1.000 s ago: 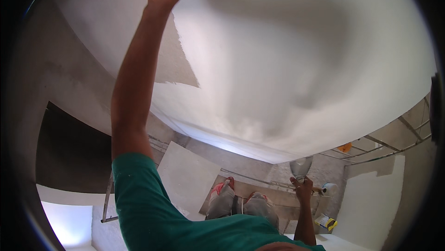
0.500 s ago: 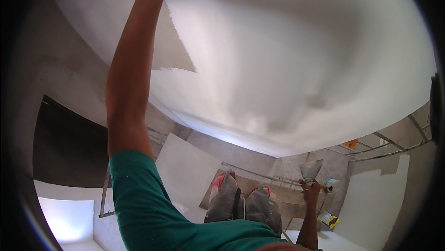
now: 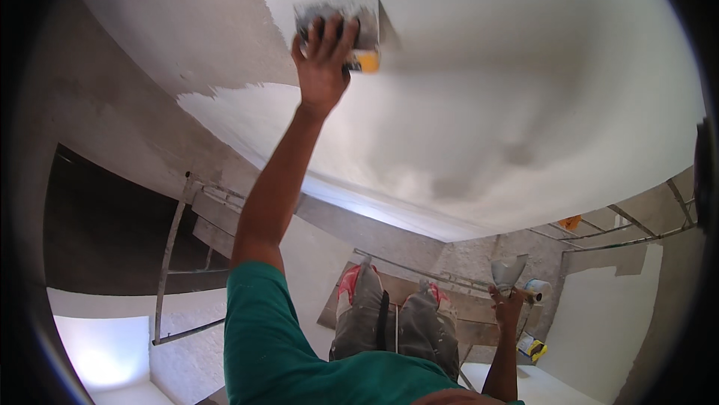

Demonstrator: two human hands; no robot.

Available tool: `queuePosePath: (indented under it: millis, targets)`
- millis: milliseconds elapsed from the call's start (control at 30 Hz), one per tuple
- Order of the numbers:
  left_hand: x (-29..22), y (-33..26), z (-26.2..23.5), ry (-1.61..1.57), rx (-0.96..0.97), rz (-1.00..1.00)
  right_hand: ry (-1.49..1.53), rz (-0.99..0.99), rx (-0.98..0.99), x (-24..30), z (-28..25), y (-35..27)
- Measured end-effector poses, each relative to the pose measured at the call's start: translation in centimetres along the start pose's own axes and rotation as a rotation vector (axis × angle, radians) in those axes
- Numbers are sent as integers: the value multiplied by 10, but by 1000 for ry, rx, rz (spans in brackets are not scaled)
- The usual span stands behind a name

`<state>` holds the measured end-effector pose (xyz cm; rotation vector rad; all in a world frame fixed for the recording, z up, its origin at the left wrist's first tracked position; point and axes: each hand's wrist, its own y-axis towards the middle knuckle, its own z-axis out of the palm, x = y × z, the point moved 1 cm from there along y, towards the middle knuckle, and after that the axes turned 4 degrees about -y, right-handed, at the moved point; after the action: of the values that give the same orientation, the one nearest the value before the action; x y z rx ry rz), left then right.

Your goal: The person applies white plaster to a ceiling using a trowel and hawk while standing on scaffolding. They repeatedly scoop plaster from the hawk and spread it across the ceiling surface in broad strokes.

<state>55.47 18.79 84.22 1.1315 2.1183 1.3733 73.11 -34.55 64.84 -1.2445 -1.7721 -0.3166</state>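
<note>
Raised against the plastered wall, my left hand (image 3: pixel 323 57) is closed round the grip of a rectangular plastering trowel (image 3: pixel 368 22). Its flat metal blade lies at or very near the surface; exact contact I cannot tell. A yellow patch shows at the blade's lower corner. Fresh-looking white coating (image 3: pixel 479 98) covers the wall to the right, while a bare grey patch (image 3: pixel 217 23) with a ragged edge lies to the left. Low at the right, my right hand (image 3: pixel 507 306) holds a putty knife (image 3: pixel 508 270), its broad, flaring blade pointing up, away from the wall.
Below my legs runs a scaffold plank (image 3: pixel 472 304) with metal rails. A scaffold frame (image 3: pixel 171 263) stands at the left before a dark opening (image 3: pixel 112 233). A white bucket (image 3: pixel 538 287) and a yellow-and-black bag (image 3: pixel 532 347) are beyond my right hand.
My left hand has come down and to the right, bringing the trowel into view. The white coating now reaches across a lower strip of the grey patch. My right hand has barely moved.
</note>
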Motion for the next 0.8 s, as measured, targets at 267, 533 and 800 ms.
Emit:
queuePosePath:
  millis: [267,533,800]
  targets:
    - [-4,6,-49,-49,24,32,-17,-32,88,-8,-9,1]
    - [4,285,-124,150,-338,216,80,-41,127,16,-9,-4]
    - [-5,302,-111,126,-263,223,87,-23,114,4,-5,-2]
